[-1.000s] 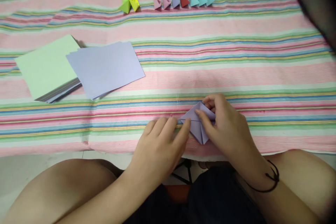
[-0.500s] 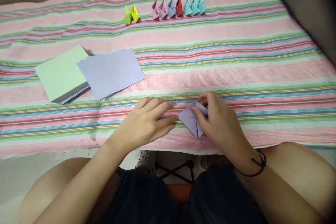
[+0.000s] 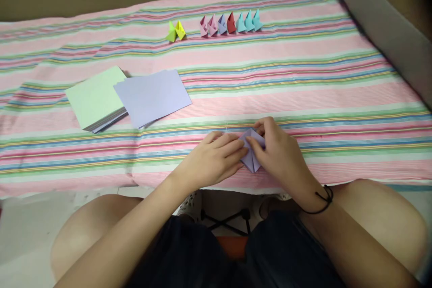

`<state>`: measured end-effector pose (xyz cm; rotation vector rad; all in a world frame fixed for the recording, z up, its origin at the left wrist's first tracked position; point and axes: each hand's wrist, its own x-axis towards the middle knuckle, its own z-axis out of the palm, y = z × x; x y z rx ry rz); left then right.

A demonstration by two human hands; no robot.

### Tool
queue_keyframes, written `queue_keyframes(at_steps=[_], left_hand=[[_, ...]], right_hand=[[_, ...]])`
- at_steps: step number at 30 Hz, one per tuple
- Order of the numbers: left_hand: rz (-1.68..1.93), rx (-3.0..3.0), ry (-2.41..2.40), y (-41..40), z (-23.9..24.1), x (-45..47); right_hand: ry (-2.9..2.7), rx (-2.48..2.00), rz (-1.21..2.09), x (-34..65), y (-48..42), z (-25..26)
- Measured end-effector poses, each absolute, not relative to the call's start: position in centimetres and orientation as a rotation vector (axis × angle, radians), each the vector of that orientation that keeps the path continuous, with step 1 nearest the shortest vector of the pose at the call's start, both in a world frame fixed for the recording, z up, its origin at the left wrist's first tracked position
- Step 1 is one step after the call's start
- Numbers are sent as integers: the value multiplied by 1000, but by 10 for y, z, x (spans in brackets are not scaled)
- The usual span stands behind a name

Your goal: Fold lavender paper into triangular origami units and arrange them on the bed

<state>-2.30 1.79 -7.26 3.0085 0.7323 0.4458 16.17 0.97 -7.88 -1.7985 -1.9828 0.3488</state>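
Note:
A partly folded lilac paper piece (image 3: 251, 155) lies near the front edge of a striped cloth (image 3: 303, 76). My right hand (image 3: 280, 155) pinches its right side, thumb and fingers closed on the folds. My left hand (image 3: 216, 159) presses its fingertips on the piece's left flap, covering much of it. Only a small wedge of the paper shows between the two hands.
A stack of lilac sheets (image 3: 151, 96) overlaps a green-topped paper stack (image 3: 96, 99) at the left. Two yellow-green folded pieces (image 3: 175, 31) and a row of several pink, lilac, red and teal folded pieces (image 3: 231, 23) stand at the back. A grey cushion (image 3: 388, 31) lies at the right.
My left hand has slid right onto the lilac piece, folding its left flap inward. The camera view has tilted up, so the cloth and papers sit lower in the picture.

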Motion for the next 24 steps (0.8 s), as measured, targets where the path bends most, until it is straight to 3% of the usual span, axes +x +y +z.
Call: queue_keyframes(at_steps=[24], left_hand=[[646, 2940, 889, 18, -61, -46]], right_hand=[[-1990, -1806, 381, 163, 9, -77]])
